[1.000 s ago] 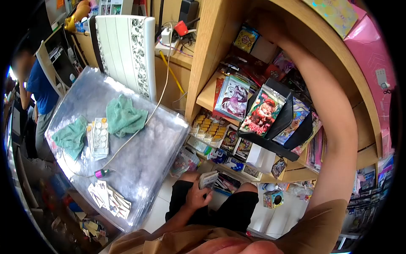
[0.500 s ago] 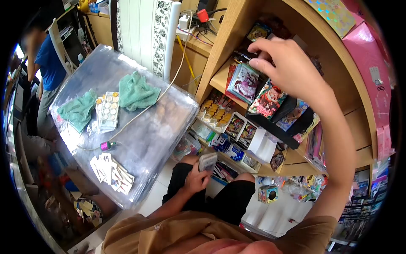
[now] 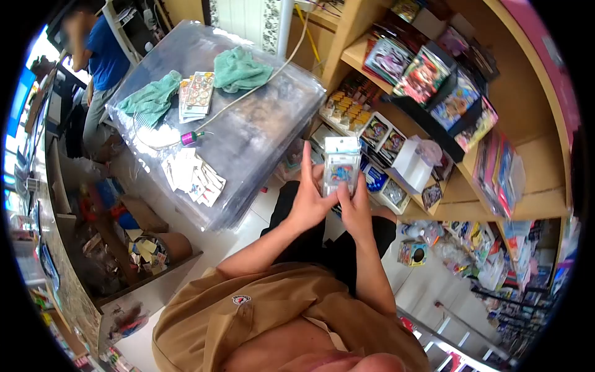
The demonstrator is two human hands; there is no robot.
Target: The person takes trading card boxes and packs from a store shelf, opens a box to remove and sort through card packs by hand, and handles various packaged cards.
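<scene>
Between both hands, over my lap, is a clear plastic pack of cards (image 3: 341, 166) with a blue and white top strip and a colourful picture on its face. My left hand (image 3: 310, 199) grips its left side, the thumb near the bottom edge and the index finger pointing up beside it. My right hand (image 3: 355, 214) pinches the lower right part, with its thumb on the front. What lies behind the pack is hidden. To the left, a fanned pile of white cards (image 3: 193, 178) rests on the plastic-covered table (image 3: 254, 136).
Green cloths (image 3: 242, 69), a stack of cards with round gold prints (image 3: 197, 96), and a purple-labelled small bottle (image 3: 191, 137) lie on the table, crossed by a cable. A wooden shelf (image 3: 545, 201) holds picture packs (image 3: 423, 74) and an open white box (image 3: 414, 162). A person (image 3: 105, 53) stands far left.
My right hand has come down from the shelf to the pack in my left hand. The pack has risen and now faces me. The view has shifted.
</scene>
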